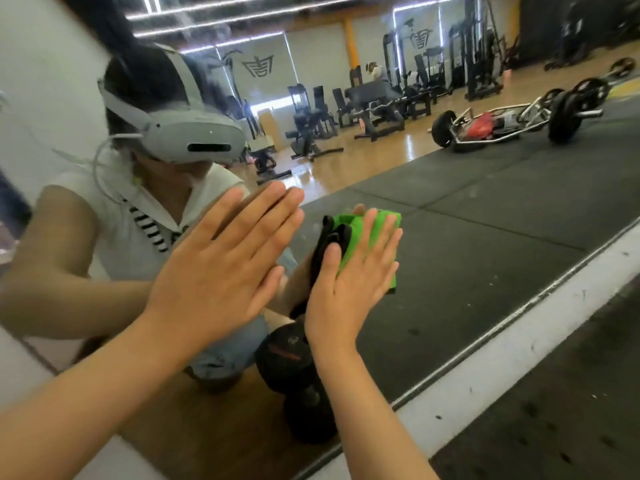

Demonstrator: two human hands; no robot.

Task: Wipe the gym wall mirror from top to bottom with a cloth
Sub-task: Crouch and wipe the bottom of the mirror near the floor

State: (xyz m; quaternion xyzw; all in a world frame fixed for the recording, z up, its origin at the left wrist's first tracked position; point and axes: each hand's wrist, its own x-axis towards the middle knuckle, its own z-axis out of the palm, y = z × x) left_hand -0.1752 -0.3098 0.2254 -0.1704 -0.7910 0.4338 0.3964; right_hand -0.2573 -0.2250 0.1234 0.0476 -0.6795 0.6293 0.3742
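The gym wall mirror (467,209) fills most of the view and reaches down to a white strip at the floor. My right hand (346,285) presses a green and black cloth (360,233) flat against the low part of the glass. My left hand (221,261) lies flat on the mirror just to the left of it, fingers spread, holding nothing. The mirror reflects a crouching person with a grey headset and both raised hands.
A white baseboard strip (512,355) runs along the mirror's bottom edge, with black rubber flooring (561,410) below it. A black dumbbell (294,375) shows low by the mirror. Weight machines, benches and a loaded bar appear in the reflection.
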